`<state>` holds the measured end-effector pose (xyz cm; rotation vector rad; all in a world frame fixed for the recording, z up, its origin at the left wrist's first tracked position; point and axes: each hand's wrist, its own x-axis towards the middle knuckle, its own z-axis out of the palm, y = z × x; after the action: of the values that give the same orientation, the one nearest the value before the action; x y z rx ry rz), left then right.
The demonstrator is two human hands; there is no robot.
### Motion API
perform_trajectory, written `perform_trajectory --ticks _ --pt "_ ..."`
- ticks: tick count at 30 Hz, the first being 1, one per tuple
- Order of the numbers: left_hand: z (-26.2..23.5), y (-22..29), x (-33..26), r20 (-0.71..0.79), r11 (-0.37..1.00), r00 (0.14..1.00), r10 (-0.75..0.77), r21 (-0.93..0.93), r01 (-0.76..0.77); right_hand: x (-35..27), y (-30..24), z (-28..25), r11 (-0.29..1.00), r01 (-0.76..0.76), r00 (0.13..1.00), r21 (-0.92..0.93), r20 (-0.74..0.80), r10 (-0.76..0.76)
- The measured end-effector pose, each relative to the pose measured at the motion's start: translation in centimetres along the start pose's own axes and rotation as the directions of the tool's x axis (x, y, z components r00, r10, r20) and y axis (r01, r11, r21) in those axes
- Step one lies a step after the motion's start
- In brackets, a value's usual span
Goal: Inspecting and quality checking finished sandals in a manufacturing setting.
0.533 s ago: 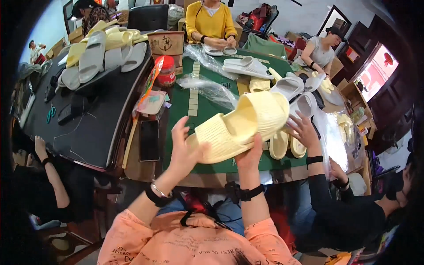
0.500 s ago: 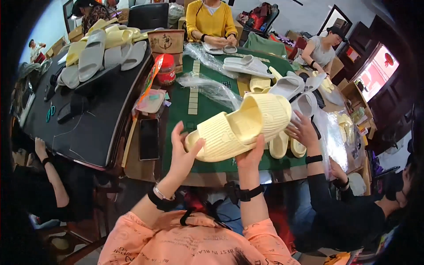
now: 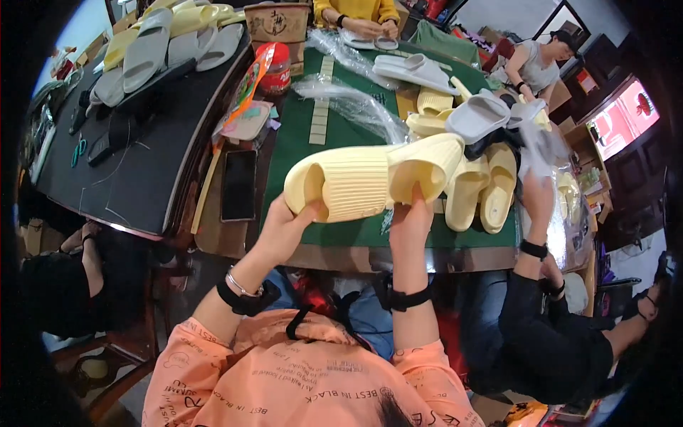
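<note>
Two pale yellow ribbed slippers hang end to end above the green table. My left hand [image 3: 283,231] grips the left slipper [image 3: 356,181], its thumb hooked inside the opening. On the other slipper [image 3: 440,158] my right hand [image 3: 410,222] has closed, with the thumb inside; its other fingers are mostly hidden behind. The two slippers touch or overlap in the middle. Just right of them, a pair of yellow slippers [image 3: 466,192] lies on the green table top [image 3: 292,171], near several grey ones, including a grey slipper [image 3: 478,115].
Left of the green top lie a black phone [image 3: 238,186] and a red-lidded jar [image 3: 274,75]. More slippers are heaped on the black table [image 3: 156,178]. Clear plastic bags [image 3: 356,103] lie ahead. A co-worker's hand [image 3: 537,199] is close on the right; others sit across.
The slippers have turned from overlapping at a tilt to nearly level and drawn apart lengthwise. My thumbs are now inside them. The co-worker's hand on the right has moved away, rightward.
</note>
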<state>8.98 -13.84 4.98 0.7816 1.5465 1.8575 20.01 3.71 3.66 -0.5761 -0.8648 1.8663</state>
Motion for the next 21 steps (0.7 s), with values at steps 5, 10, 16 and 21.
perform_trajectory --ticks 5,10,16,21 --pt "-0.9 3.2 0.6 -0.081 0.992 0.990 0.112 0.059 -0.108 3.2 -1.5 1.3 0.956 0.243 0.969 0.166 -0.087 -0.231" --pt "-6.5 5.9 4.5 -0.148 0.967 0.971 0.190 0.196 -0.160 6.4 -5.9 -0.2 0.975 0.170 0.977 -0.140 -0.107 -0.186" --pt "-10.0 0.4 14.1 0.316 0.838 0.932 -0.177 0.546 -0.026 7.2 2.0 -2.0 0.701 0.067 0.971 -0.710 0.209 0.119" --pt "-10.8 -6.6 18.5 0.319 0.815 0.935 -0.158 0.576 -0.059 6.3 6.4 -2.9 0.689 0.051 0.995 -0.723 0.093 0.024"
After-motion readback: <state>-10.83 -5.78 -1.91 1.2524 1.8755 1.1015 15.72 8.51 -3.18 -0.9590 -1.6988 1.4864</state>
